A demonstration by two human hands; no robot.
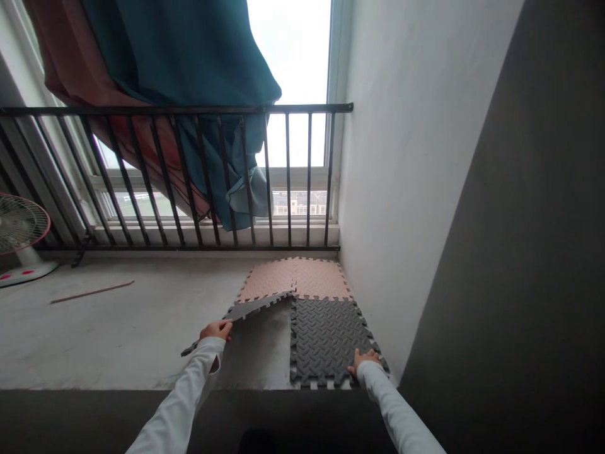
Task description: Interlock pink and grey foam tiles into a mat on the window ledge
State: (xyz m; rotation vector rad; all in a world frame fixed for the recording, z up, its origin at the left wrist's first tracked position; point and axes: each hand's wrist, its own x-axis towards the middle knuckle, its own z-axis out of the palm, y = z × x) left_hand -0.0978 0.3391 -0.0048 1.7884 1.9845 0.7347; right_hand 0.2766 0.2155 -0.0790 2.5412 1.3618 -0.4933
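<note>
My left hand (217,330) pinches the edge of a dark grey foam mat tile (250,307), which is lifted and tilted off the ledge. The far edge of that tile meets two pink foam tiles (269,279) lying flat by the railing. On the right, a second grey foam tile (326,337) with a raised tread pattern lies flat, its toothed far edge against the pink ones. My right hand (366,360) rests on its near right corner, fingers spread. Bare ledge shows between the lifted tile and the flat grey one.
Concrete ledge (155,340) ends in a front edge with a drop below. Black railing (222,248) runs along the window, and a curtain (189,57) hangs over it. A white wall (392,157) bounds the right. Left are a thin stick (92,292) and a fan (23,227).
</note>
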